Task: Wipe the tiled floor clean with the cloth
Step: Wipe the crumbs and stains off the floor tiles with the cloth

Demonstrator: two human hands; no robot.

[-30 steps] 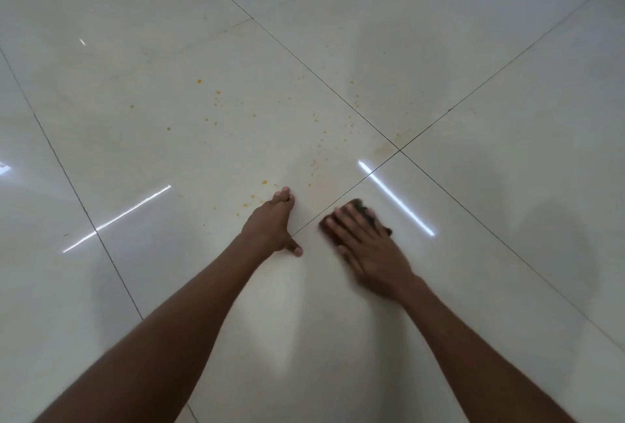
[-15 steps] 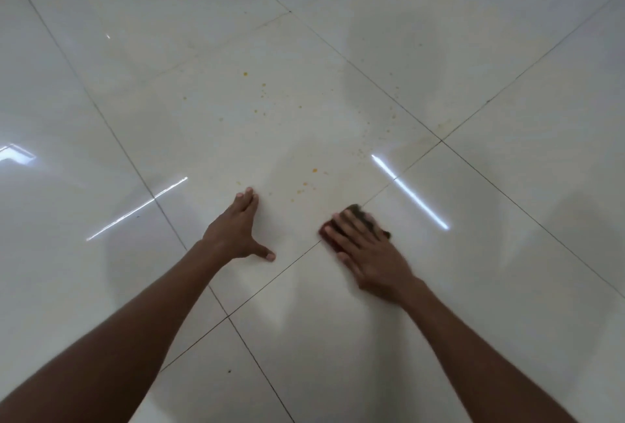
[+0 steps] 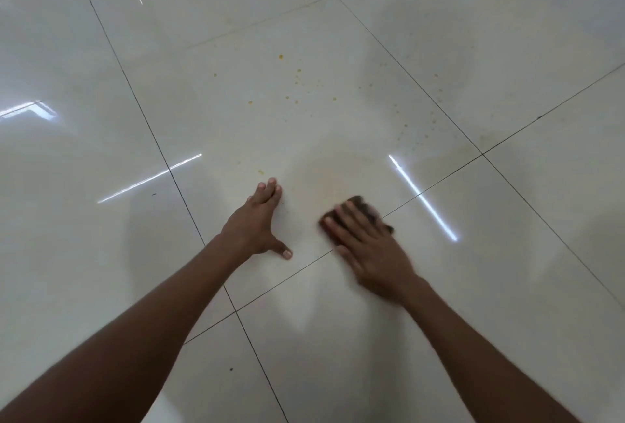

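Glossy pale tiled floor with dark grout lines, strip-light reflections across it. The left hand lies flat, fingers straight and thumb spread, bracing on the tile and holding nothing. The right hand presses with extended fingers on a dark cloth, which lies on the floor just beside a grout line, mostly covered; the hand is motion-blurred. Directly ahead of the cloth sits a faint yellowish smear. Orange-yellow specks are scattered further out on the same tile, more toward its right corner. Assessment: work is partial; the speckled area beyond both hands remains to be wiped.
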